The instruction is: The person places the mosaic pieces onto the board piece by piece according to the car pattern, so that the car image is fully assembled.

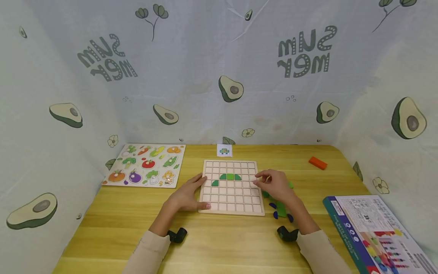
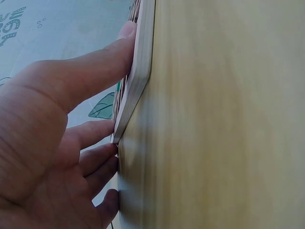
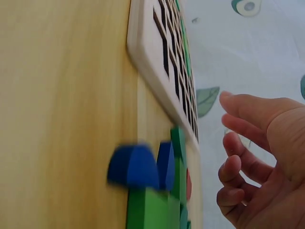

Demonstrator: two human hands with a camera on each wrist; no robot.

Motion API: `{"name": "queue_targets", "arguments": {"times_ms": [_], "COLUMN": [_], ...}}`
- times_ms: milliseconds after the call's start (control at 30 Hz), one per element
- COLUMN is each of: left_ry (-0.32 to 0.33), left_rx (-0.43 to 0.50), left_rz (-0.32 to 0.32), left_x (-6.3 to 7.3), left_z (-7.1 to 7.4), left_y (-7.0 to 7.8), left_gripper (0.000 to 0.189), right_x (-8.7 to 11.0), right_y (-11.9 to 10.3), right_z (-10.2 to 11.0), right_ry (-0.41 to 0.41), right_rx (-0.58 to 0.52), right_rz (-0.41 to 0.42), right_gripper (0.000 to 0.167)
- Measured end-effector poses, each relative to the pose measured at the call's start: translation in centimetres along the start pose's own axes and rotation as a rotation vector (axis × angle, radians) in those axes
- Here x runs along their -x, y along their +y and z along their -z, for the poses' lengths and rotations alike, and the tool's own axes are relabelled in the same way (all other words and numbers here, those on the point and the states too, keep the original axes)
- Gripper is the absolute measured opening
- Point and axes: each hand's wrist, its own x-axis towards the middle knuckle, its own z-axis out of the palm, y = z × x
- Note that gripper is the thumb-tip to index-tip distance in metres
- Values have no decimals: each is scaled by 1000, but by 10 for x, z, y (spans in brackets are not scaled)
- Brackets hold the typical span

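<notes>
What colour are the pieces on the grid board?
Light and dark green pieces, clearest in the head view.

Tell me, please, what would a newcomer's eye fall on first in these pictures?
Probably on the wooden grid board near the middle of the table, with green pieces set in it, the left hand at its left edge and the right hand near its right edge. To its left, the colourful vegetable board stands out. Behind, the mirrored word "SUMMER" appears twice on the avocado-patterned cloth.
</notes>
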Motion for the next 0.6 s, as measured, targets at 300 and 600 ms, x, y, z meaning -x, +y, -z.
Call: {"name": "queue_targets", "arguments": {"times_ms": [300, 600], "left_ry": [4, 1], "left_rx": [-6, 7], "left_rz": [11, 13], "left_x": [-1, -1], "left_z": [1, 0], "left_y": [0, 1], "left_gripper": [106, 108], "right_x": [20, 32], "right_y": [16, 29], "right_z": [22, 30], "right_ry": [-19, -49], "right_rx": [82, 120], "right_rz": [-17, -80], "right_gripper": [24, 14]}}
